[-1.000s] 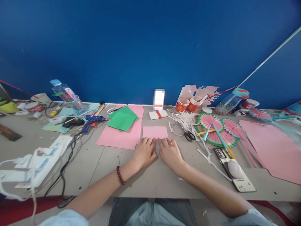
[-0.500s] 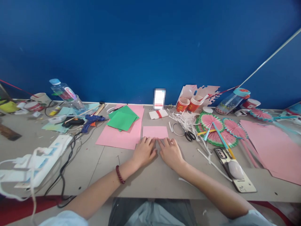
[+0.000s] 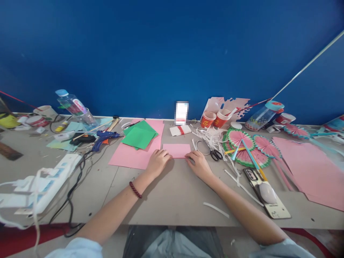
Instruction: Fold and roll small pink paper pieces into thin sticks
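Note:
A small pink sheet of paper [image 3: 176,150], with a narrow folded strip along its near edge, lies flat on the desk in front of me. My left hand [image 3: 158,162] is at its near left corner, thumb and fingers closed on the edge. At the near right corner my right hand [image 3: 199,164] pinches the paper the same way. The fingertips are partly hidden behind the knuckles. Beside the left hand, green paper sheets [image 3: 139,135] rest on larger pink paper [image 3: 126,160].
To the right are scissors [image 3: 215,155], white paper strips [image 3: 208,137], paper watermelon fans [image 3: 241,140], red paper cups [image 3: 208,119] and a phone [image 3: 279,209] under a mouse [image 3: 267,193]. On the left lie a blue glue gun [image 3: 103,139] and a power strip [image 3: 55,181].
My hands have slid apart from the middle of the paper's near edge to its two near corners. The fingers have gone from pressing flat to gripping the edge.

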Demonstrator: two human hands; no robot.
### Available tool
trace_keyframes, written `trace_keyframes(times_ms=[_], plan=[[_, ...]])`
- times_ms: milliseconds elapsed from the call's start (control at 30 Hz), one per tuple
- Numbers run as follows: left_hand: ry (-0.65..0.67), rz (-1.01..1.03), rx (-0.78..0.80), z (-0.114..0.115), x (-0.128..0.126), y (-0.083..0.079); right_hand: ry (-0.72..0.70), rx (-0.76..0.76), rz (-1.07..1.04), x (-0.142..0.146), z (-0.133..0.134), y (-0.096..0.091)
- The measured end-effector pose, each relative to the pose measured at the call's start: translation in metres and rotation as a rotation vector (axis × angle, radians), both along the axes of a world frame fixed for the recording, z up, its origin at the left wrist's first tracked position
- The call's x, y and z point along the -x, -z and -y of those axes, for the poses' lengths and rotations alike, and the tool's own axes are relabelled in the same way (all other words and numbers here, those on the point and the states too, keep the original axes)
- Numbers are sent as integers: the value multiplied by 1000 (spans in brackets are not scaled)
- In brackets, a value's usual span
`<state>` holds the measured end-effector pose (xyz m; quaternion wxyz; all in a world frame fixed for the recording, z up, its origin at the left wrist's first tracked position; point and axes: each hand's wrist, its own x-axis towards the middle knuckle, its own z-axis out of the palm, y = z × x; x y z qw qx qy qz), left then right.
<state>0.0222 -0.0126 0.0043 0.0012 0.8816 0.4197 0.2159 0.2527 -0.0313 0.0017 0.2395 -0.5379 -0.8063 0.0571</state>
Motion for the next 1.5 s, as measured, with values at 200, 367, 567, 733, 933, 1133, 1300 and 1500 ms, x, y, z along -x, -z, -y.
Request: trace_keyframes(times_ms=[200, 367, 567, 733, 933, 1133, 1300, 1500], plan=[[33, -34, -51, -4, 3, 0, -19, 9, -140, 0, -2, 6], [1, 33, -38, -2, 2, -6, -27, -33, -179, 1, -3, 4], [-32, 144, -13, 1, 3, -10, -17, -72, -238, 1, -2, -1], [12, 228, -15, 0, 5, -7, 12, -74, -296, -3, -2, -3], [68, 540, 66, -1, 5, -3, 32, -65, -303, -4, -3, -6], [70, 746, 22, 0, 4, -3, 40, -67, -332, -1, 0, -8], [58, 792, 14, -3, 5, -7, 17, -100, -396, -5, -3, -1], [20, 826, 65, -5, 6, -7, 44, -94, -425, -9, -8, 2]])
